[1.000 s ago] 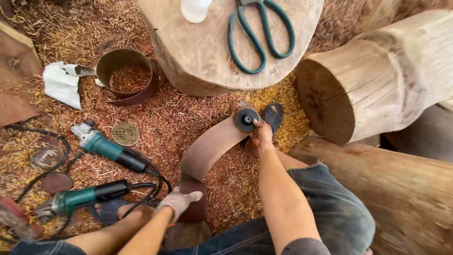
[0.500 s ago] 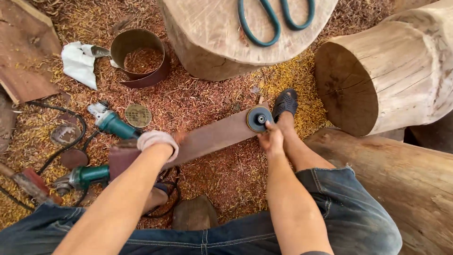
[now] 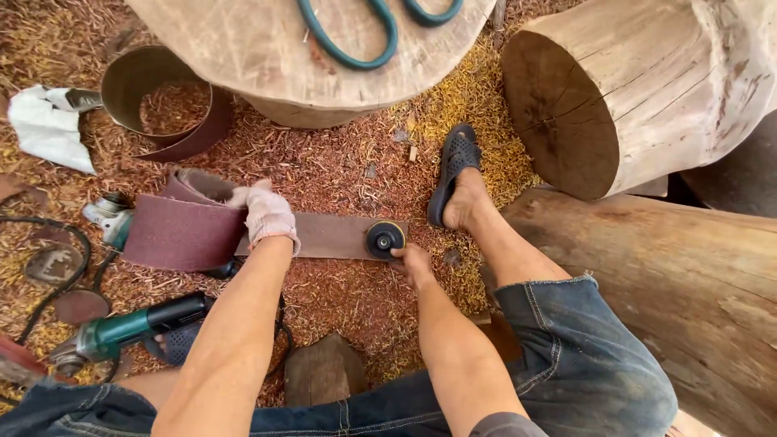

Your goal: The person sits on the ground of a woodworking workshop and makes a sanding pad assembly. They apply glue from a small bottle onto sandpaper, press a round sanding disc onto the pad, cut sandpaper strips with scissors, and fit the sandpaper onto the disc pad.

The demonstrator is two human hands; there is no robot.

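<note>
A long brown strip of sandpaper [image 3: 320, 236] lies flat on the wood chips in the middle of the frame. It comes off a roll [image 3: 182, 231] at the left. The left hand [image 3: 265, 214], in a dusty glove, presses down on the strip beside the roll, fingers flat and closed on nothing. The right hand [image 3: 414, 260] is bare. Its fingertips touch a small round black disc [image 3: 384, 239] that sits on the strip's right end; I cannot tell if they pinch it. The paper looks thin, light and bendy, rough on one side, and it likely curls back if let go. Pressing flat on top, near each end, looks like the best hold. A green grinder [image 3: 121, 330] lies at the lower left.
</note>
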